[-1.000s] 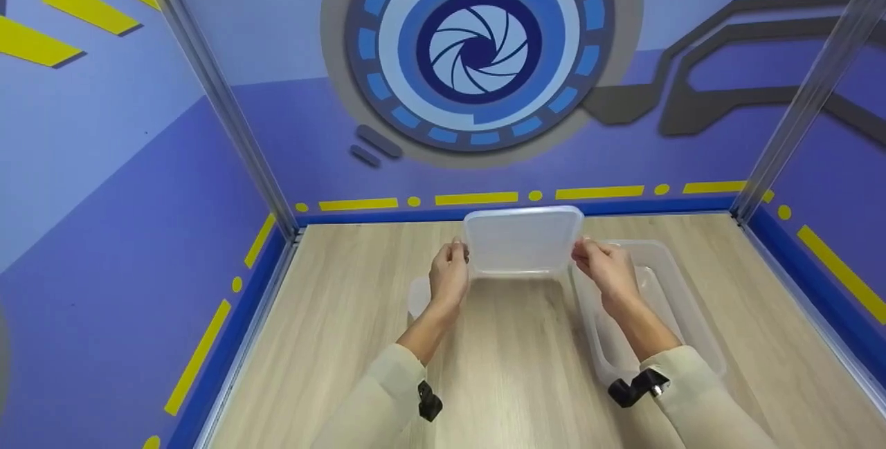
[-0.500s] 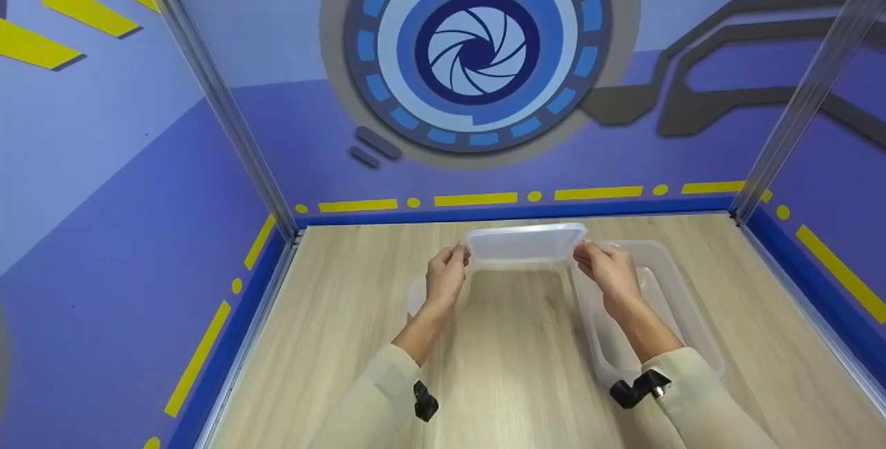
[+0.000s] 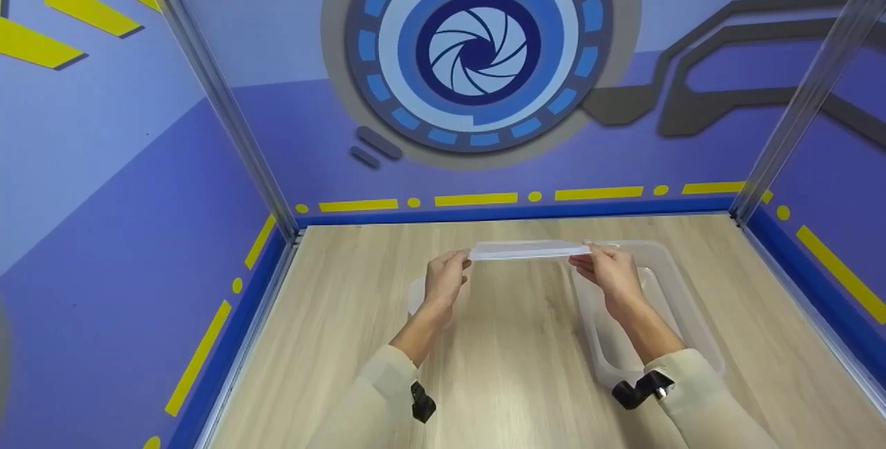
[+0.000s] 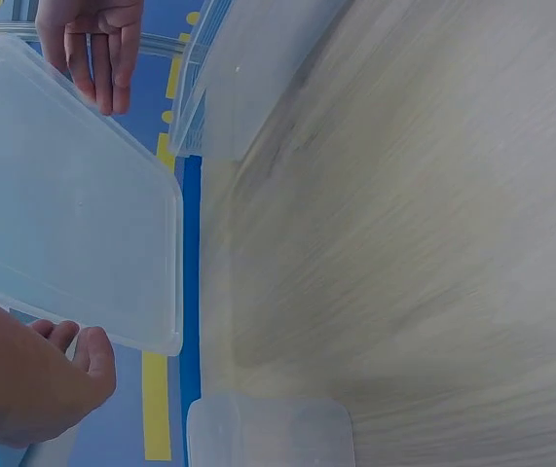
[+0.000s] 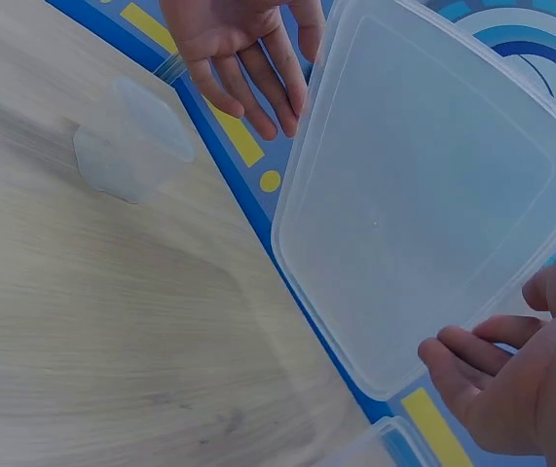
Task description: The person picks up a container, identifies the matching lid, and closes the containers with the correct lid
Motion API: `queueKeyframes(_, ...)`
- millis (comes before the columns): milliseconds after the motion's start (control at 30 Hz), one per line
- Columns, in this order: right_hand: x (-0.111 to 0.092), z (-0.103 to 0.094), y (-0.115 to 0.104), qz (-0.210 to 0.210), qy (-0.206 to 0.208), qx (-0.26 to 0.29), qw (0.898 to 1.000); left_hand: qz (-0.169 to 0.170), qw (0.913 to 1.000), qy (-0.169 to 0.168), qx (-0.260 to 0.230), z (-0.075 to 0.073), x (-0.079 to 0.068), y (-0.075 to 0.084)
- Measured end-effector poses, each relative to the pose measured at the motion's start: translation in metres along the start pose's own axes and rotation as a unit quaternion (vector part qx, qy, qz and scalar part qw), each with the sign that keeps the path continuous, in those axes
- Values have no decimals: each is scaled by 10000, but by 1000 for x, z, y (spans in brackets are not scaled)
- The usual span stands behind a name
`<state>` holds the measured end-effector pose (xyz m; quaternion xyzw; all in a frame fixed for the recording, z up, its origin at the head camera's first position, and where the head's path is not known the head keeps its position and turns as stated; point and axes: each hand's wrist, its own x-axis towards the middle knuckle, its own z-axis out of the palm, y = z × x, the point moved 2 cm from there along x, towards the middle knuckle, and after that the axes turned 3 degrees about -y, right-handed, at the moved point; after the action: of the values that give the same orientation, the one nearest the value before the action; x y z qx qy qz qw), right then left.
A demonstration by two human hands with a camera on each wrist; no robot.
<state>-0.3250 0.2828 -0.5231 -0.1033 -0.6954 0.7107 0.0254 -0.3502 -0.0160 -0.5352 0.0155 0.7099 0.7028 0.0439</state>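
Held in mid-air over the back of the table is a translucent plastic lid (image 3: 529,250), seen nearly edge-on in the head view and broad-side in both wrist views. My left hand (image 3: 445,279) pinches its left edge. On the opposite edge, my right hand (image 3: 612,279) grips with thumb above and fingers below. A large clear rectangular container (image 3: 695,321) stands below and beside the right hand, partly covered by that forearm. Just left of my left hand sits a smaller clear container (image 5: 131,146), mostly hidden behind the wrist in the head view.
The light wooden table (image 3: 505,366) is enclosed by purple-blue panels with yellow marks. Metal posts (image 3: 228,110) rise at the back corners. Black wrist mounts (image 3: 640,389) sit on both sleeves.
The lid has tipped from facing me to nearly flat and come down slightly, with both hands still on its edges. The containers have stayed put.
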Motion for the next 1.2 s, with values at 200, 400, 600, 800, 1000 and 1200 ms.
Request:
queueKeyframes(200, 1, 0, 0, 8, 34, 65, 10000, -133, 9999, 72, -39, -1, 1, 0)
queueKeyframes(400, 1, 0, 3, 26, 39, -115, 9999, -56, 9999, 107, 118, -1, 0, 1)
queueKeyframes(600, 0, 2, 9, 108, 46, -461, 9989, 1, 9995, 141, 276, -2, 2, -2)
queueKeyframes(800, 0, 4, 11, 148, 51, -609, 9980, -34, 9991, 100, 414, -4, 1, -4)
queueKeyframes(1000, -1, 6, 13, 111, -153, -774, 9968, 139, 9985, 150, 515, -5, 0, -5)
queueKeyframes(1200, 0, 6, 15, 38, -612, -694, 9957, 121, 9983, 63, 568, -7, 0, -7)
